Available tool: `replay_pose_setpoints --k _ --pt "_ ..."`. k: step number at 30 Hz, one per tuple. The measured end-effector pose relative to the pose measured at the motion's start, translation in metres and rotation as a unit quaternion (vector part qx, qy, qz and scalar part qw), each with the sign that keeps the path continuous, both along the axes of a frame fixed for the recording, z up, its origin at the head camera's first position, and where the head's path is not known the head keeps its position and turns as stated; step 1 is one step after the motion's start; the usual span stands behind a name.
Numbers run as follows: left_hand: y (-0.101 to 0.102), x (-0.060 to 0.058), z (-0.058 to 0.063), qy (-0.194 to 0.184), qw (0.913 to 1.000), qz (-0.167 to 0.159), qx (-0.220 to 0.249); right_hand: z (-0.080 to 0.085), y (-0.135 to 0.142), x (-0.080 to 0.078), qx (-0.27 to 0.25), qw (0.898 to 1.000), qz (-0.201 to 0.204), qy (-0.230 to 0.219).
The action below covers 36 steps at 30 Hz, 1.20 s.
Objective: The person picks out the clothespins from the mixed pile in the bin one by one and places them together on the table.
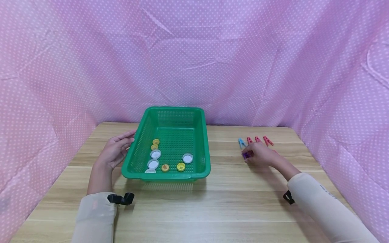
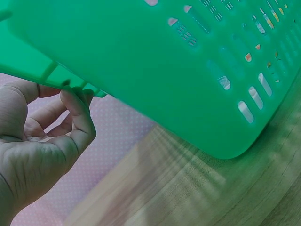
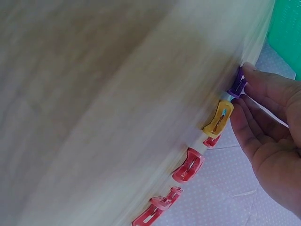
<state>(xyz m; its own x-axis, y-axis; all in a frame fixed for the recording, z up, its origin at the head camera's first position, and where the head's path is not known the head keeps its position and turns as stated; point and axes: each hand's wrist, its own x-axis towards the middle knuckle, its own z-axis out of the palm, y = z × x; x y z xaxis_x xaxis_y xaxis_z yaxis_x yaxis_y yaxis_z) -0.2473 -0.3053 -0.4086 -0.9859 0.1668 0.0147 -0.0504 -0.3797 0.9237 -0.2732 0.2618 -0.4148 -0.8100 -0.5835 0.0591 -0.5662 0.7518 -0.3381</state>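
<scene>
A green plastic basket (image 1: 207, 148) stands on the table, with my left hand (image 1: 114, 149) at its left side. In the left wrist view, the fingers of the left hand (image 2: 51, 122) curl at the basket rim (image 2: 51, 70) and pinch it. Over on the right, my right hand (image 1: 260, 155) pinches a small purple clothespin (image 1: 245, 155) at the table surface. The right wrist view has this purple clothespin (image 3: 237, 84) between the thumb and fingers of the right hand (image 3: 273, 122). A yellow clothespin (image 3: 218, 118) lies close to the fingertips; the hand hides it in the head view.
Beyond the right hand lie a blue clothespin (image 1: 241, 143) and several red clothespins (image 1: 268, 141). White caps (image 1: 187, 158) and yellow caps (image 1: 181, 166) lie inside the basket. The wooden table (image 1: 218, 209) ends at a pink dotted cloth (image 1: 231, 67) behind and at both sides.
</scene>
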Motion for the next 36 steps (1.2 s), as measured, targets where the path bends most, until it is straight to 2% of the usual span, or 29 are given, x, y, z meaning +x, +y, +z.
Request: replay_pose_setpoints --k 6,13,22,36 --pt "0.0002 0.0005 0.0015 -0.003 1.0000 0.001 -0.002 0.0012 -0.0007 0.0000 0.007 1.000 -0.005 0.003" --pt "-0.0001 0.0005 0.0017 -0.009 1.0000 0.001 -0.004 0.0024 -0.0033 0.0019 0.021 1.000 -0.020 -0.011" --pt "-0.0005 0.0004 0.0007 -0.008 1.0000 0.000 -0.004 0.0017 -0.0051 0.0032 0.021 0.999 -0.019 -0.026" --pt "0.0002 0.0017 0.0020 -0.004 1.0000 -0.001 -0.002 0.0006 -0.0056 0.0060 0.017 0.999 -0.034 -0.016"
